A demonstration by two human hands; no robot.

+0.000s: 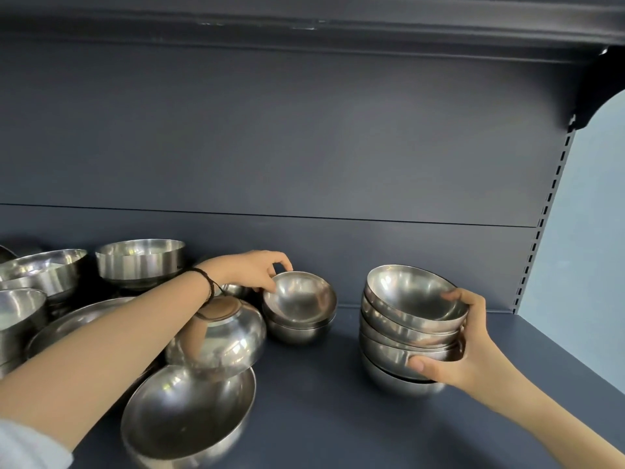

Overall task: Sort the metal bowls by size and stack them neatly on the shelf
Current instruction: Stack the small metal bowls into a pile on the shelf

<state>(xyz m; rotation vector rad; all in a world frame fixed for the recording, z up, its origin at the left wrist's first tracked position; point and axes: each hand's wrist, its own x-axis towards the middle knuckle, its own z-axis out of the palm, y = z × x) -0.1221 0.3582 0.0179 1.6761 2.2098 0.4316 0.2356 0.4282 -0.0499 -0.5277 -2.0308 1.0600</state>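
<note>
The small metal bowl [299, 296] sits on top of a short stack [297, 331] in the middle of the dark shelf [321, 407]. The left hand [248, 269] pinches its far-left rim. Apart to the right, the right hand [463, 346] grips a taller bowl stack [399, 336] from its side.

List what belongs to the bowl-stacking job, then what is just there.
Job: tilted stack of round steel bowls, held by right hand; small shiny steel bowl, pinched by left hand; jumbled steel bowls at left; dark blue shelf.
Just there: dark cord wristband; slotted metal upright; pale blue wall.
</note>
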